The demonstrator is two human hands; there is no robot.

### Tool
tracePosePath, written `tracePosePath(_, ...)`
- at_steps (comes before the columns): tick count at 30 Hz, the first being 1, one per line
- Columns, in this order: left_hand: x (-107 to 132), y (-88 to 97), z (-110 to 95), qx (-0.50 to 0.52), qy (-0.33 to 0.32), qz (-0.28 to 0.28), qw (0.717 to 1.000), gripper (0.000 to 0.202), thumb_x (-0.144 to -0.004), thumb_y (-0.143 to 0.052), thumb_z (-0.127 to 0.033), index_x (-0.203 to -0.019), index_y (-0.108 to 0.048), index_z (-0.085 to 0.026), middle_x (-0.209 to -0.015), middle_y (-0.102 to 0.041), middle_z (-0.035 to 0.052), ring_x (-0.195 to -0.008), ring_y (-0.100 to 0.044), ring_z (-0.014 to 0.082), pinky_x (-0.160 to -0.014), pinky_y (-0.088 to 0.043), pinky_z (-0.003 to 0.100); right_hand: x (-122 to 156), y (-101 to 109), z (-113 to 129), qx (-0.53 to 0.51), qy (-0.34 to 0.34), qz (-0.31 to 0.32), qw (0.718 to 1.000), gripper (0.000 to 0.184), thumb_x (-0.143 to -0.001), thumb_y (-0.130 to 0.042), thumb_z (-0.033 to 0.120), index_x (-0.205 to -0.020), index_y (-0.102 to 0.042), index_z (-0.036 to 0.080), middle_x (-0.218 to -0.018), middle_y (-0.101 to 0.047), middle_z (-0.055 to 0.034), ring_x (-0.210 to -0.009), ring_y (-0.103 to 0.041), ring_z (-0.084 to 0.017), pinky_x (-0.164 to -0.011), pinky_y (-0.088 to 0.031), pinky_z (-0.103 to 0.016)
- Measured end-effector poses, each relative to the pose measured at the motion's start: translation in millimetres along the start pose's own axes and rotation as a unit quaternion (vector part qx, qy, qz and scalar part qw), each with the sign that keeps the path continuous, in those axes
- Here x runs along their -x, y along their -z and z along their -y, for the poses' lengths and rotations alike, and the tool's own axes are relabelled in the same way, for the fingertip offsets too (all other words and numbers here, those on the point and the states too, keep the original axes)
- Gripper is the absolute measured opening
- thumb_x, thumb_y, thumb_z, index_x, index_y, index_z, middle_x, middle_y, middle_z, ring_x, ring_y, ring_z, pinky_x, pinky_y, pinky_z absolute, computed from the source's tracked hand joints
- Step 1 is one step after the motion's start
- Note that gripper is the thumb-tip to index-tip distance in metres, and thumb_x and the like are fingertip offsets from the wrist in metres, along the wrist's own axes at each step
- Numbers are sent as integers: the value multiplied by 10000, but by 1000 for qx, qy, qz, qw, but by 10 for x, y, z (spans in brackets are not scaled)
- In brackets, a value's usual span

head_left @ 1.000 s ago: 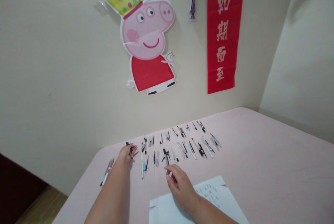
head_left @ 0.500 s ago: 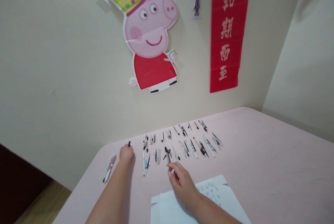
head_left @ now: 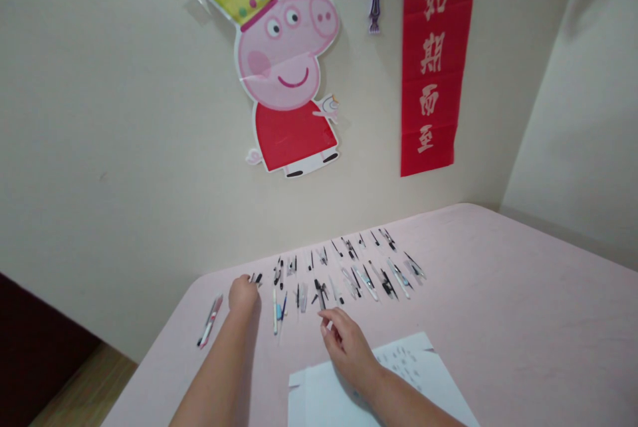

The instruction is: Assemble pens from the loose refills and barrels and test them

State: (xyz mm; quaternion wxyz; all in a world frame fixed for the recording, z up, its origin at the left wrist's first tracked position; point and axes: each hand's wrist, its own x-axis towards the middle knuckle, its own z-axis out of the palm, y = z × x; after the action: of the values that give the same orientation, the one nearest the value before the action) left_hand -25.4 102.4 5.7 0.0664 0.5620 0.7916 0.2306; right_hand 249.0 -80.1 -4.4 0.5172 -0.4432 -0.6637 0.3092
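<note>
At the back left of the table, my left hand (head_left: 244,293) has its fingers closed, with dark pen parts (head_left: 256,278) showing at the fingertips. The hand itself hides most of what it grips. My right hand (head_left: 349,347) pinches the near end of a dark pen barrel (head_left: 320,295) between thumb and fingers, above the far edge of the white sheet. Small dark pieces lie right beside that barrel. Between the two hands are a white pen tube (head_left: 274,311) and a thin blue refill (head_left: 284,307), next to a light blue piece.
Several groups of dismantled pen parts (head_left: 387,284) lie in two rows towards the wall. Two or so whole pens, pink and white (head_left: 210,321), rest at the left. The white sheet (head_left: 319,394) with handwriting lies in front. A pig cutout (head_left: 294,135) and red banner (head_left: 433,82) hang on the wall.
My left hand has shifted slightly to the right, and more dark pen parts now show at its fingertips. The right hand has stayed at the same barrel.
</note>
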Motion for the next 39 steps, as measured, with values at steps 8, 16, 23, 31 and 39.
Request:
tracePosePath(8, 131, 48, 161, -23, -129, 10, 991, 311, -818, -534, -250, -1101, -629, -161, -1249, -590, 123, -1215, -483, 265, -1033, -342, 363, -3, 2, -5, -5, 7, -1, 1000, 231, -866, -462, 177, -1072, -567, 187, -881, -579, -36, -614, -485, -115, -585, -416, -237)
tracePosePath(16, 74, -172, 186, -57, -144, 12, 988, 430, -858, -454, -248, -1266, -514, -129, -1336, -517, 149, -1273, -432, 255, -1061, -324, 366, -9, -1, -18, -14, 1, 3, 1000, 245, -871, -464, 178, -1093, -565, 192, -883, -580, -33, -612, -479, -111, -579, -408, -233)
tracePosePath(23, -91, -435, -66, -61, -133, -2, 989, 366, -887, -379, -88, -1221, -525, -51, -1325, -497, 211, -1272, -427, 242, -1049, -342, 342, -14, -3, -38, -6, 0, 2, 1000, 253, -869, -462, 170, -1100, -561, 193, -894, -578, -35, -655, -502, -121, -617, -415, -245)
tracePosePath(31, -205, -550, -209, -42, -132, -20, 990, 338, -874, -552, -321, -1175, -533, -168, -1200, -559, 86, -1018, -579, 218, -846, -500, 438, -18, 5, -21, 0, -12, 6, 1000, 236, -863, -471, 170, -1078, -566, 188, -892, -579, -39, -631, -484, -114, -605, -405, -238)
tracePosePath(39, -196, -496, -223, 9, -118, -29, 992, 311, -866, -512, -172, -1166, -564, -107, -1267, -547, 146, -1206, -483, 253, -1008, -388, 419, -23, 21, 23, -4, -12, 11, 1000, 234, -862, -463, 165, -1073, -564, 183, -894, -577, -40, -622, -473, -112, -612, -397, -241)
